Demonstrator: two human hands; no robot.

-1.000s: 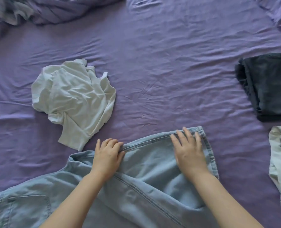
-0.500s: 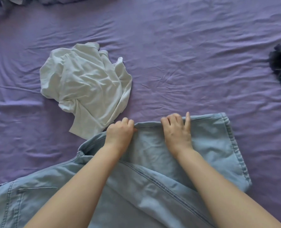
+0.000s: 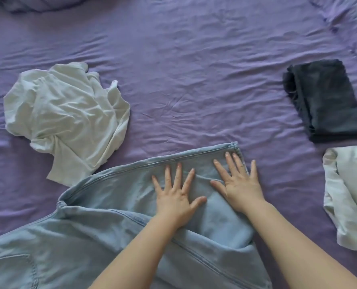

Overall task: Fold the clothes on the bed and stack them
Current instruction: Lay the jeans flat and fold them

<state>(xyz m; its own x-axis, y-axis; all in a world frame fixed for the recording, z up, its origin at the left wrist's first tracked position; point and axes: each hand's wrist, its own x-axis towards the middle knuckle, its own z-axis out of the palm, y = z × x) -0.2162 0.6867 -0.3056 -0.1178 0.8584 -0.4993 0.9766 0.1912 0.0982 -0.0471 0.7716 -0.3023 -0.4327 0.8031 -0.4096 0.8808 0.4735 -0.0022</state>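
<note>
Left hand (image 3: 176,197), right hand (image 3: 239,184) flat on jeans (image 3: 102,222)

Light blue denim jeans (image 3: 102,232) lying near; crumpled white shirt (image 3: 67,117) sitting left; dark charcoal folded garment (image 3: 327,101) resting far right; pale white cloth (image 3: 350,195) w/ greyish shading lying right; purple sheet (image 3: 194,69) showing plain, no pattern.

Both hands, left (image 3: 174,197) and right (image 3: 239,184), press flat with spread fingers on the light-blue jeans (image 3: 115,226).
</note>
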